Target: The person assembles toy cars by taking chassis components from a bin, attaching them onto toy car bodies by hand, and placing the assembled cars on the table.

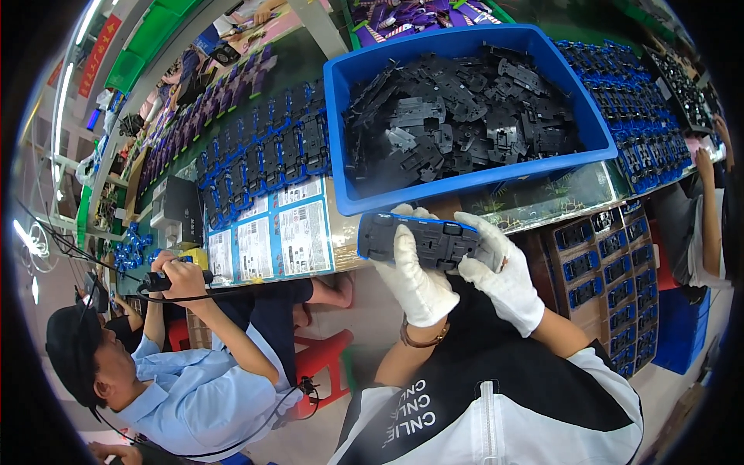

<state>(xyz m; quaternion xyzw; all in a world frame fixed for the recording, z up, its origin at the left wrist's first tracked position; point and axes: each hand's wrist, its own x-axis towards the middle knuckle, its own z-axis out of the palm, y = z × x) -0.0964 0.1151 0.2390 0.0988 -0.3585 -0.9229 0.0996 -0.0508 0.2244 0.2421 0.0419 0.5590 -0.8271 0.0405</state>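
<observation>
In front of my chest is a toy car (415, 239), its black underside turned up and a strip of blue body showing along its edge. White-gloved, my left hand (418, 283) is closed round the car's left part, thumb lying across the underside. My right hand (504, 275), gloved too, grips the right end with its fingers and thumb. A dark grey edge shows between that thumb and fingers; what it belongs to is hard to make out. Just beyond both hands stands a blue bin (465, 188) heaped with black plastic chassis plates (457, 116).
Rows of blue-and-black car bodies stand left (267, 155) and right (620, 108) of the bin. Printed sheets (283, 240) cover the near table edge. At my right is a compartmented cardboard tray (570, 236) of cars. A co-worker (194, 372) sits at my left, holding a corded black tool.
</observation>
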